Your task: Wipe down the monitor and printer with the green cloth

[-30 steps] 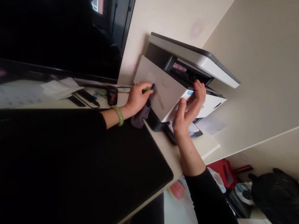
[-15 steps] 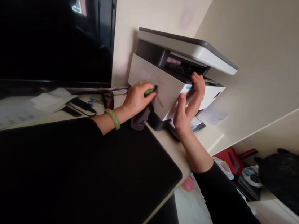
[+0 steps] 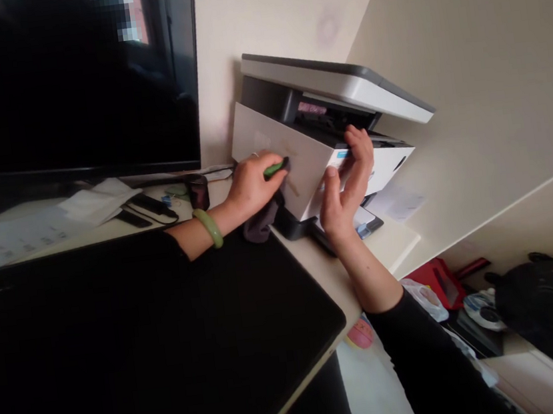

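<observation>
Because the largest thing being handled is the printer (image 3: 313, 155), it comes first; it stands beyond the far right corner of the black desk mat (image 3: 200, 364), its pale side panel turned left, and looks heavy, stiff and boxy, probably smooth enough for fingertips to slide, so its solid lower body seems a better hold than the overhanging top; the right hand (image 3: 348, 191) lies at its near front corner, thumb set well apart and the other fingers close together, reaching over the upper edge; next in size is a dark cloth (image 3: 260, 226), bunched just below the left hand (image 3: 252, 182), likely soft, light and limp, safe to grasp anywhere, though I cannot tell whether any finger holds it; smallest is a green-handled tool (image 3: 273, 169), pinched between the left thumb and fingers with its black tip at the side panel, beside brownish marks (image 3: 292, 183); it seems light and firm, best held by the green part; compared with a second ago, the view has swung, so the printer appears further left and the left hand's tip slightly nearer the marks, while the right hand keeps to the same corner.
</observation>
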### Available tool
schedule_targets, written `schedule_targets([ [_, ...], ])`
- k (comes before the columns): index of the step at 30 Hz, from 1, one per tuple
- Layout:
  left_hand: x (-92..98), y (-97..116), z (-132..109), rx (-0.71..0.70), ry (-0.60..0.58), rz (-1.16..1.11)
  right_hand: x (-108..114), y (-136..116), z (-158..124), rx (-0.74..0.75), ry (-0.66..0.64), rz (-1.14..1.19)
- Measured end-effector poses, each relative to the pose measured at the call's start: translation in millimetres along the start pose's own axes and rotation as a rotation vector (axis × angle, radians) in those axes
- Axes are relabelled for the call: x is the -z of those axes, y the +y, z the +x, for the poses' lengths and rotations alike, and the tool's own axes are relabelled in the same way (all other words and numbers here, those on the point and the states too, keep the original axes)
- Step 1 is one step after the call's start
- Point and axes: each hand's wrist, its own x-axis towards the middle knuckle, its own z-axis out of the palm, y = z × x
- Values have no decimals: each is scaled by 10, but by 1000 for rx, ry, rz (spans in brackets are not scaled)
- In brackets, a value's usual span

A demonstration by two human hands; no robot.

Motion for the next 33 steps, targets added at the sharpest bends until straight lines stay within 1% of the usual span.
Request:
schedule_targets([
  [3, -1, -24, 10, 54, 46, -6, 5, 3, 3, -12, -13, -29],
  [4, -10, -19, -13, 53, 52, -15, 5, 1, 5, -18, -15, -35],
  [6, -34, 18, -102, -11, 37, -51, 4, -7, 11, -29, -15, -37],
  [9, -63, 78, -255, -170, -6, -114, 1, -12, 19, -36, -6, -16],
  [11, -73, 70, -304, -217, -15, -117, -5, 6, 22, -45, -1, 8],
  [13, -85, 27, -306, -204, 2, -94, -15, 43, 22, -43, 10, 54],
  [15, -102, -17, -295, -158, 31, -76, -26, 90, 17, -20, 27, 113],
  [18, -130, -16, -311, -96, 59, -77, -38, 137, 8, 30, 41, 151],
  [20, -137, 31, -345, -111, 45, -91, -39, 139, 5, 35, 42, 144],
  [23, -128, 104, -380, -198, -4, -101, -34, 114, 7, 2, 40, 135],
  [25, -116, 122, -370, -216, -4, -72, -32, 99, 9, -14, 37, 134],
  [28, -103, 111, -318, -167, 25, -5, -38, 94, 7, -1, 47, 129],
  [33, -103, 110, -265, -60, 15, 54, -48, 112, -6, 24, 41, 131],
])
